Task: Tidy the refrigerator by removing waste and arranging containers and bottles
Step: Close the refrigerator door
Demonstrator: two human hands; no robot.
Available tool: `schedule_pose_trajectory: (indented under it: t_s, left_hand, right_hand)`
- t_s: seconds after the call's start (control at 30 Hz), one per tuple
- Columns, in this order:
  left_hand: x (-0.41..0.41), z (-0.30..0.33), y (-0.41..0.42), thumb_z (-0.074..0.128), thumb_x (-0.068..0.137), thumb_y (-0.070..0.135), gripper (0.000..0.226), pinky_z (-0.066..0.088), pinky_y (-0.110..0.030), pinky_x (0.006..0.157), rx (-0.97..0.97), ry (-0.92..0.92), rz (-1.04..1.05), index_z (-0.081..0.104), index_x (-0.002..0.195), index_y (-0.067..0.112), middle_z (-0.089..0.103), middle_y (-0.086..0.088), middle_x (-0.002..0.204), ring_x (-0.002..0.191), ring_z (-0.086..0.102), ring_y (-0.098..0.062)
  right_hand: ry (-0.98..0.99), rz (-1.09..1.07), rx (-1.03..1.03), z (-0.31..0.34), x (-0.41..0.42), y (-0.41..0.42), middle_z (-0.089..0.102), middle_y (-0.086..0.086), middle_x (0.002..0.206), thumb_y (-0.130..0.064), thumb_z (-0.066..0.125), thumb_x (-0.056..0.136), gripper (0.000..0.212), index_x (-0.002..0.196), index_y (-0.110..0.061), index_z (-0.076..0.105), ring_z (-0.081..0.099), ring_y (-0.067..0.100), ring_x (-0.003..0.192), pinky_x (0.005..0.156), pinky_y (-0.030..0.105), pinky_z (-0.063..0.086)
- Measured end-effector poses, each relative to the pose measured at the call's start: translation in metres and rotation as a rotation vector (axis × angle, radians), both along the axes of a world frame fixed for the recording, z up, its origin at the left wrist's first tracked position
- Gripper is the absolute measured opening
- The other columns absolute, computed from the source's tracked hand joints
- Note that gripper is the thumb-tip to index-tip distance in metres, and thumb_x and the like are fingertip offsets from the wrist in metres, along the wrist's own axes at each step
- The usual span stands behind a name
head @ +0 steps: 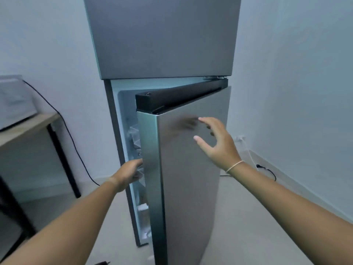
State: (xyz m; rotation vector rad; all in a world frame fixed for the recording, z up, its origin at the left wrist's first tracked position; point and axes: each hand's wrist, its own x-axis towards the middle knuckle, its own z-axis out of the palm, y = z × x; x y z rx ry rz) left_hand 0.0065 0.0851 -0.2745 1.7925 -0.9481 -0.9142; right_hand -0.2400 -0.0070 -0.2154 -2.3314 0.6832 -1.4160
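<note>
A tall silver refrigerator stands in front of me against the white wall. Its lower door is partly open, hinged at the right. My left hand reaches behind the door's left edge, fingers curled around it and partly hidden. My right hand hovers just in front of the door's outer face, fingers spread, holding nothing. Through the narrow gap I glimpse crumpled clear plastic on the shelves inside; the rest of the interior is hidden by the door.
A wooden table with black legs stands at the left, carrying a grey appliance with a black cable trailing down. A wall socket with white plug and a black cable lie on the floor at the right.
</note>
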Motion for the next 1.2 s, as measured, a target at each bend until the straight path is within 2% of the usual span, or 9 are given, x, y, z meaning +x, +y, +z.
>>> schedule_pose_trajectory:
  t_s: [0.13, 0.23, 0.37, 0.47, 0.57, 0.63, 0.87, 1.0, 1.2]
  left_hand:
    - [0.033, 0.005, 0.009, 0.041, 0.092, 0.028, 0.027, 0.043, -0.031, 0.088, -0.039, 0.117, 0.118, 0.066, 0.089, 0.018, 0.064, -0.005, 0.103, 0.093, 0.054, -0.024]
    - [0.053, 0.02, 0.011, 0.036, 0.092, 0.031, 0.033, 0.044, -0.029, 0.08, -0.059, 0.116, 0.195, 0.064, 0.102, 0.017, 0.063, -0.003, 0.105, 0.086, 0.053, -0.023]
    - [0.079, 0.055, 0.012, 0.035, 0.095, 0.04, 0.047, 0.043, -0.033, 0.094, -0.185, 0.025, 0.385, 0.052, 0.129, 0.013, 0.056, -0.002, 0.121, 0.101, 0.054, -0.023]
    - [0.087, 0.085, 0.017, 0.033, 0.097, 0.035, 0.048, 0.031, -0.034, 0.115, -0.357, -0.253, 0.48, 0.047, 0.137, 0.012, 0.052, -0.002, 0.14, 0.129, 0.047, -0.022]
    - [0.08, 0.11, 0.021, 0.037, 0.098, 0.022, 0.042, 0.027, -0.025, 0.111, -0.534, -0.646, 0.464, 0.047, 0.138, 0.012, 0.05, -0.001, 0.143, 0.135, 0.043, -0.017]
    - [0.078, 0.123, 0.015, 0.04, 0.094, 0.027, 0.045, 0.027, -0.021, 0.108, -0.553, -0.916, 0.377, 0.048, 0.137, 0.014, 0.051, -0.002, 0.141, 0.133, 0.044, -0.018]
    - [0.071, 0.152, -0.035, 0.041, 0.083, 0.036, 0.059, 0.035, -0.047, 0.11, -0.267, -1.668, 0.092, 0.047, 0.139, 0.015, 0.047, -0.013, 0.146, 0.131, 0.048, -0.036]
    - [0.072, 0.153, -0.061, 0.041, 0.09, 0.041, 0.074, 0.005, -0.045, 0.121, 0.01, -1.738, 0.048, 0.007, 0.152, 0.018, 0.003, -0.006, 0.163, 0.149, 0.005, -0.032]
    - [0.081, 0.133, -0.076, 0.052, 0.083, 0.047, 0.097, 0.003, -0.047, 0.121, 0.104, -1.723, 0.131, -0.012, 0.15, 0.018, -0.009, -0.006, 0.162, 0.149, -0.002, -0.035]
  right_hand:
    - [0.149, -0.086, -0.109, 0.055, 0.048, -0.032, 0.039, 0.0, 0.146, -0.04, 0.056, 0.081, 0.063, 0.14, -0.021, 0.042, 0.036, 0.017, 0.135, 0.109, 0.023, 0.027]
    - [0.265, -0.076, -0.13, 0.086, 0.076, -0.05, 0.039, -0.004, 0.145, -0.037, 0.057, 0.085, 0.057, 0.139, -0.027, 0.042, 0.037, 0.019, 0.135, 0.114, 0.036, 0.029]
    - [0.384, -0.089, -0.107, 0.084, 0.102, -0.066, 0.036, -0.006, 0.147, -0.043, 0.059, 0.083, 0.06, 0.139, -0.028, 0.043, 0.041, 0.022, 0.13, 0.117, 0.039, 0.023]
    - [0.491, -0.196, -0.24, 0.07, 0.124, -0.077, 0.041, 0.003, 0.142, -0.044, 0.061, 0.08, 0.072, 0.144, -0.024, 0.035, 0.034, 0.021, 0.135, 0.119, 0.039, 0.012]
    - [0.465, -0.243, -0.24, 0.066, 0.145, -0.084, 0.043, 0.005, 0.137, -0.045, 0.061, 0.079, 0.074, 0.144, -0.022, 0.033, 0.033, 0.023, 0.135, 0.118, 0.04, 0.01]
    - [0.466, -0.275, -0.246, 0.065, 0.157, -0.088, 0.042, 0.005, 0.137, -0.046, 0.062, 0.079, 0.076, 0.145, -0.022, 0.032, 0.032, 0.024, 0.135, 0.118, 0.04, 0.01]
    - [0.511, -0.351, -0.267, 0.064, 0.18, -0.101, 0.033, 0.003, 0.147, -0.049, 0.058, 0.082, 0.08, 0.149, -0.024, 0.021, 0.021, 0.022, 0.142, 0.119, 0.04, 0.005]
    - [0.513, -0.364, -0.278, 0.062, 0.186, -0.106, 0.031, 0.004, 0.149, -0.05, 0.057, 0.083, 0.082, 0.15, -0.024, 0.017, 0.018, 0.023, 0.144, 0.119, 0.041, 0.004]
    - [0.573, -0.358, -0.346, 0.062, 0.185, -0.116, 0.026, 0.004, 0.15, -0.047, 0.065, 0.078, 0.099, 0.151, -0.028, 0.002, 0.017, 0.023, 0.144, 0.119, 0.041, 0.003]
